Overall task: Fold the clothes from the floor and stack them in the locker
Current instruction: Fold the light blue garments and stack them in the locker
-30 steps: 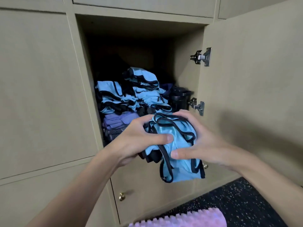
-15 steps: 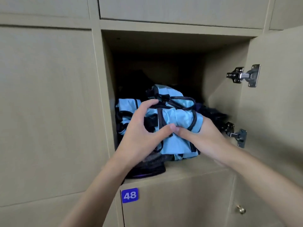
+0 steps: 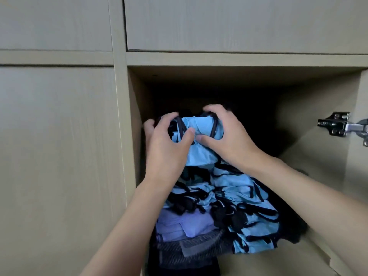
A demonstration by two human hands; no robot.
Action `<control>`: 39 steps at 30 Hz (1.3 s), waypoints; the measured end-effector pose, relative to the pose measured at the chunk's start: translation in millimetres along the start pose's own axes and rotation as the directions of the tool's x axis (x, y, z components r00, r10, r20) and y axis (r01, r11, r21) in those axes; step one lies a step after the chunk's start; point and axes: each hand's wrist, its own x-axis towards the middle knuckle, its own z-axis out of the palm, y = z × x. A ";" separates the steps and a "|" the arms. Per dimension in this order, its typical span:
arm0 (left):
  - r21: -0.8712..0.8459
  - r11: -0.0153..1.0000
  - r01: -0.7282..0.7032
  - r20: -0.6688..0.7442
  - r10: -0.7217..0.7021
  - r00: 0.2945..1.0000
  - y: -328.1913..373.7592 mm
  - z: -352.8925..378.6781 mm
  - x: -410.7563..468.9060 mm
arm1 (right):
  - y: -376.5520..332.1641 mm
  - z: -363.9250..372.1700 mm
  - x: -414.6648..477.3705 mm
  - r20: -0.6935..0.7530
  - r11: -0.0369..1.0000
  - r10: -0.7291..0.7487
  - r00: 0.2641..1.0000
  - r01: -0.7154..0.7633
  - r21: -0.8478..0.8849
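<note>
The open locker is gaping dark in front of me, with beige doors all round it. My fingers are curling round a folded blue top. My left hand and right hand are pinching it from both sides, I think so the fold is not springing open at the top of the pile. The pile is sloping down toward the front edge. Dark room is lying free above and to the right. The left wall is crowding my left hand, while the hinge is sitting well apart.
</note>
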 end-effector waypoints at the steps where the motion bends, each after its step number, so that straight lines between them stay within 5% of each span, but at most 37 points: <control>1: 0.025 0.999 0.022 -0.025 -0.022 0.999 -2.8 3.8 4.3 | 3.6 5.6 8.0 0.022 0.999 -0.001 1.000 0.002 -0.052; 5: 0.251 0.966 0.059 -0.079 -0.040 0.996 -24.8 22.9 5.0 | 27.3 27.7 25.4 0.222 0.890 0.087 0.971 0.024 -0.456; 9: 0.483 0.875 -0.017 -0.062 0.053 0.997 -53.3 36.8 -6.7 | 53.2 41.0 22.1 0.366 0.922 0.166 0.916 -0.013 -0.386; 13: 0.772 0.585 -0.246 0.024 0.360 0.933 -56.7 38.7 -8.3 | 59.0 47.4 21.6 0.327 0.917 0.162 0.931 -0.020 -0.399; 15: 0.792 0.523 -0.316 0.130 0.362 0.923 -61.6 41.2 -5.1 | 61.4 49.2 20.5 0.322 0.914 0.153 0.934 -0.010 -0.405; 19: 0.814 0.528 -0.243 0.157 0.202 0.967 -82.3 44.6 -5.3 | 73.9 46.2 15.1 0.342 0.884 0.187 0.921 -0.006 -0.468; 39: 0.801 0.533 -0.273 0.217 0.167 0.962 -110.8 57.9 -31.6 | 102.2 41.9 -49.2 0.397 0.764 0.202 0.896 0.110 -0.636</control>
